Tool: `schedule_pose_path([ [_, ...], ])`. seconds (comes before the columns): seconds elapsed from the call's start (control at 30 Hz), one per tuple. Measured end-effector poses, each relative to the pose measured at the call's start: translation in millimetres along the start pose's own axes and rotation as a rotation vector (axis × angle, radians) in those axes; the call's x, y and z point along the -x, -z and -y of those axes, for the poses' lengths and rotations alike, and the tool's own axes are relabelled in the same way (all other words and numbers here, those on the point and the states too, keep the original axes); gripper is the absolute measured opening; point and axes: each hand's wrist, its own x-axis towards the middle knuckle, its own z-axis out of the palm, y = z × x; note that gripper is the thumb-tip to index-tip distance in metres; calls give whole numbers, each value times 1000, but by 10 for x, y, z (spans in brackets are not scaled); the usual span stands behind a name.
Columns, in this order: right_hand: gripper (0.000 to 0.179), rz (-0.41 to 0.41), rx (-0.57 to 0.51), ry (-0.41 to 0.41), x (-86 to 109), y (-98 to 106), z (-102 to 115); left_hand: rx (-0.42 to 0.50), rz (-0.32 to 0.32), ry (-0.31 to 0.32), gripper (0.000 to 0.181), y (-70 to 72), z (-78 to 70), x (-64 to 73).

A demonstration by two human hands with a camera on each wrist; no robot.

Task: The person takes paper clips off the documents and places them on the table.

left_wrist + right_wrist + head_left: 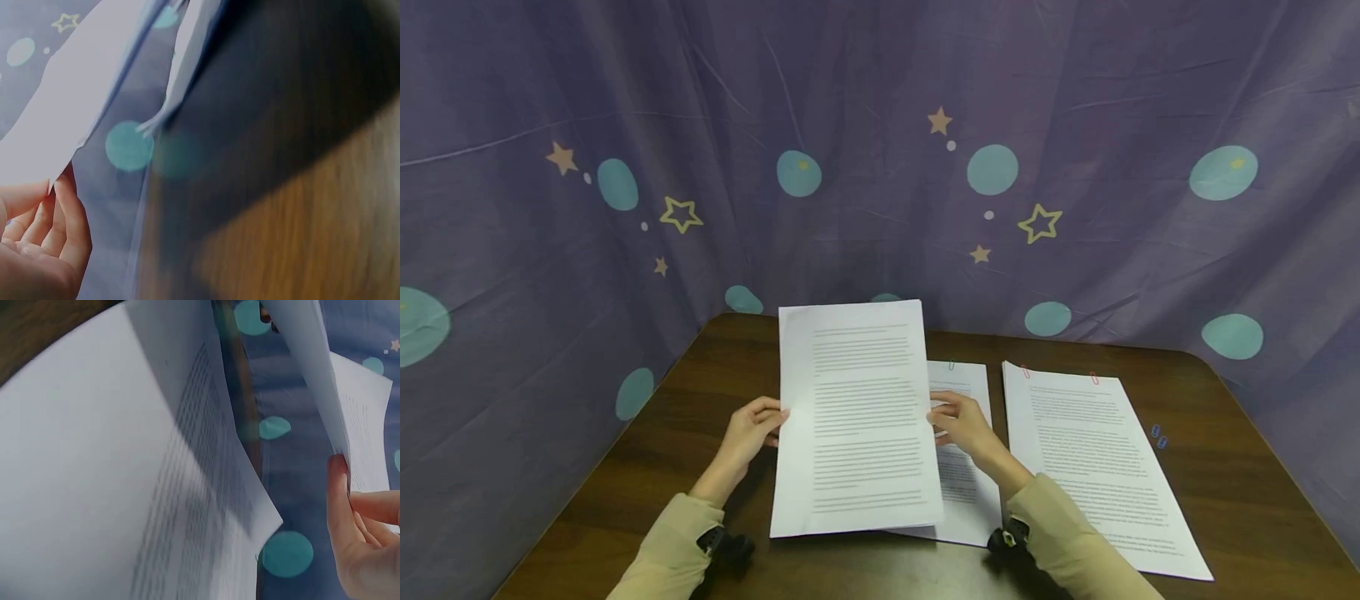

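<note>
A stack of printed paper sheets [857, 417] is raised above the table, its text facing the head camera. At its left edge my left hand [751, 429] pinches the sheets between thumb and fingers; the left wrist view shows the same grip by this hand [47, 231]. My right hand [966, 429] pinches the opposite edge, and in the right wrist view this hand [365, 531] has its thumb and fingers on either side of the sheets. Partly hidden behind the raised stack, a second printed stack [977, 492] lies on the table with a green paper clip [952, 365] at its top edge.
To the right lies another printed stack [1097, 467] with two red paper clips [1094, 378] on its top edge. Two blue paper clips [1159, 437] lie beside it on the brown wooden table [655, 442]. A purple patterned curtain [880, 225] hangs behind the table.
</note>
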Motion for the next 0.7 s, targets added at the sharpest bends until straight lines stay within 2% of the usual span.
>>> schedule_pose_path([
  [0.07,37,-3,-21,-8,-5,-73,10,-9,-15,13,24,96,196,-98],
  [0.13,37,-6,-35,-15,-8,-149,25,-35,-44,18,25,175,330,-175],
  [0.27,37,9,-67,-30,-27,-289,48,-79,-70,38,32,309,382,-213],
  [0.33,37,31,-76,-36,-6,-352,108,-92,-67,40,41,371,342,-193],
  [0.43,38,64,-106,-39,13,-446,153,-137,-60,75,41,405,59,-73],
  [0.57,40,85,-156,-47,-60,-586,35,-203,-53,136,30,447,-233,43],
  [0.7,41,84,-181,-67,-131,-712,-46,-215,-47,145,31,547,-202,28],
])
